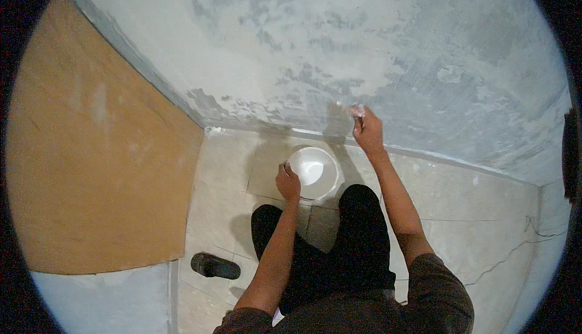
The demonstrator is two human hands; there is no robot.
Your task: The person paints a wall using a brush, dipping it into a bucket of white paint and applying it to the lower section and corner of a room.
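Note:
A white round bucket [313, 173] stands on the tiled floor, close to the foot of a patchy grey and white plastered wall [300, 52]. My left hand [288, 181] is at the bucket's left rim with its fingers curled; whether it grips the rim cannot be made out. Up against the lower wall, right of the bucket, my right hand [369, 127] is closed on a small, blurred, whitish-pink object [357, 110], whose kind I cannot tell. Its shadow falls on the wall just to the left.
An orange-brown door-like panel [109, 161] fills the left side. A dark slipper [215, 265] lies on the floor at lower left. A thin cable [500, 257] runs along the floor at right. My knees [361, 206] are bent just behind the bucket.

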